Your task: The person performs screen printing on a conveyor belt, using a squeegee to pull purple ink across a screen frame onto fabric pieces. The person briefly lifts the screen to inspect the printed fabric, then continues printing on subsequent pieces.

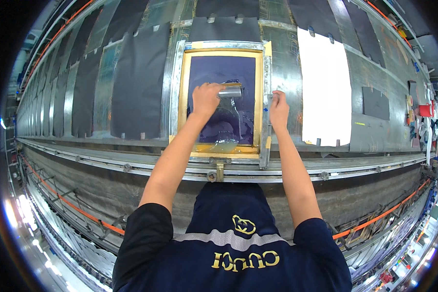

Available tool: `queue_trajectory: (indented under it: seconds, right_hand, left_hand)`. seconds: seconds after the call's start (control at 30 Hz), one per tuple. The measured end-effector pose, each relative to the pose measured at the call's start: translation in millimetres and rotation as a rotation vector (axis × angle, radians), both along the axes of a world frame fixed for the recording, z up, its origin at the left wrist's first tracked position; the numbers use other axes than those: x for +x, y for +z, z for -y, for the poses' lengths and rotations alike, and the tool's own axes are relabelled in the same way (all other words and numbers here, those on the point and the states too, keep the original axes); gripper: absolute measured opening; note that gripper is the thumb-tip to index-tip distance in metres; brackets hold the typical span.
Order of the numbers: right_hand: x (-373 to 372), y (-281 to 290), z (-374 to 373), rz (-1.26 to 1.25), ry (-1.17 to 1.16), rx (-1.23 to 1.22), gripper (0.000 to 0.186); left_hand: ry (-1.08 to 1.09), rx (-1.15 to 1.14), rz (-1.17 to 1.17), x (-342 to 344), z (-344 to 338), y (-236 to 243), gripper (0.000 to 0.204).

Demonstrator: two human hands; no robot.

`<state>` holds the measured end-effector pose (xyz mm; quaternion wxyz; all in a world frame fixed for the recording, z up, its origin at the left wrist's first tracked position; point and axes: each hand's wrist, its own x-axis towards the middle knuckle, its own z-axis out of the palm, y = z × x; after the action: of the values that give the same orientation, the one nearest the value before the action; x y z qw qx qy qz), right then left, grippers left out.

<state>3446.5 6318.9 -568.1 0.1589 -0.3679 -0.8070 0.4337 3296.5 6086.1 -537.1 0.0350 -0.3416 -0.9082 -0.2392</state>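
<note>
A printing screen [198,68] with a yellow-edged metal frame lies flat in front of me, its mesh dark purple. My left hand [207,100] is closed around one end of a short, silver-sided squeegee [231,92] with a brownish upper edge, over the middle of the mesh. Clear, glossy paste [225,143] streaks the mesh below the squeegee and pools at the frame's near end. At the frame's right bar [267,104], my right hand [279,109] has its fingers curled against the outer edge.
Black sheets [141,82] lie in a row along the long table. To the right sit a white sheet [324,87] and smaller dark pieces [375,103]. A metal rail [297,175] with a brass-coloured bracket [220,171] runs along the near edge. Red and other items [426,110] crowd the far right.
</note>
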Motion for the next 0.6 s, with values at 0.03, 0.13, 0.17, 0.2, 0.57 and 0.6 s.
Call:
queue_trajectory:
  seconds: [0.03, 0.13, 0.17, 0.2, 0.57, 0.6]
  right_hand:
    - [-0.6, -0.8, 1.8, -0.002, -0.007, -0.012, 0.019]
    - [-1.8, -1.7, 3.1, 0.023, -0.026, -0.032, 0.019]
    - [-3.3, -2.4, 3.2, 0.016, -0.021, -0.022, 0.019]
    - [-4.0, -1.8, 3.5, 0.009, -0.021, -0.011, 0.019]
    - [-3.3, 3.7, -2.3, -0.044, -0.034, -0.031, 0.020]
    - [-3.0, 2.5, -3.2, -0.034, -0.038, -0.043, 0.020]
  left_hand:
    - [0.004, -0.015, -0.067, 5.5, 1.4, -6.8, 0.036]
    - [-0.011, -0.026, -0.106, 51.1, 24.7, -21.3, 0.038]
    - [-0.017, -0.055, -0.061, 69.0, 36.3, -23.0, 0.041]
    - [-0.019, -0.068, -0.036, 88.1, 48.2, -21.5, 0.044]
    - [0.027, -0.009, 0.003, 2.6, -1.0, -1.7, 0.028]
    - [0.029, -0.034, -0.062, 0.4, -6.3, -4.2, 0.029]
